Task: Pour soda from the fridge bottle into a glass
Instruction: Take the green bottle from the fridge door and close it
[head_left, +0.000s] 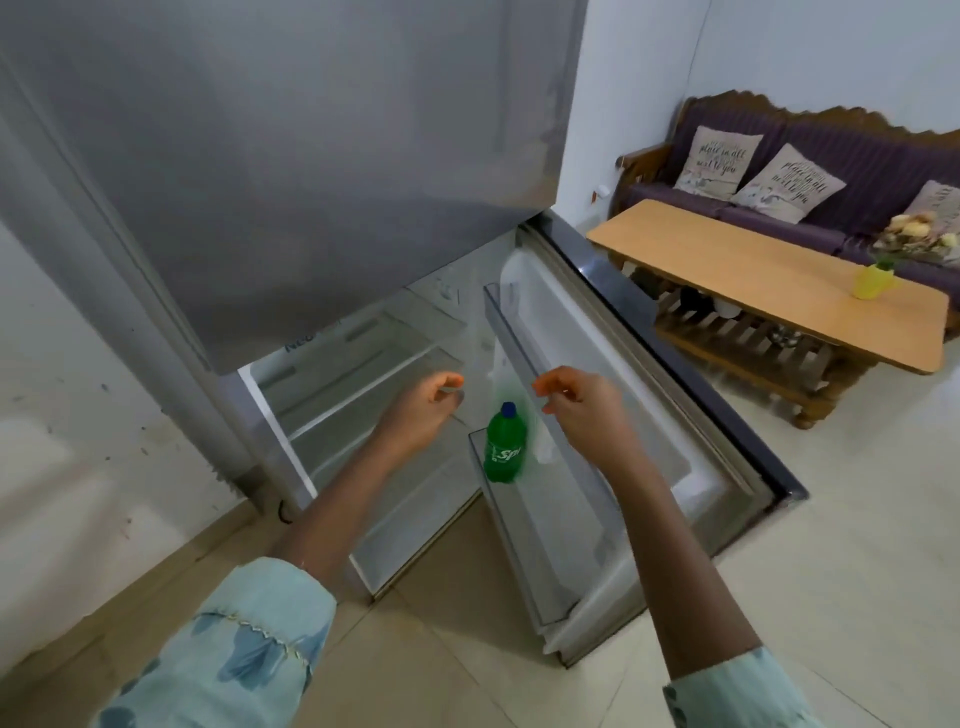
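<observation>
A green soda bottle with a blue cap stands upright in the lower shelf of the fridge's open door. My left hand hovers just left of the bottle, in front of the fridge's bare shelves, fingers loosely curled and holding nothing. My right hand hangs just right of the bottle, thumb and fingers slightly apart, also holding nothing. Neither hand touches the bottle. No glass is in view.
The grey fridge body fills the upper left, its lower compartment open. A wooden coffee table with a yellow vase stands to the right, before a purple sofa with cushions. Tiled floor lies below.
</observation>
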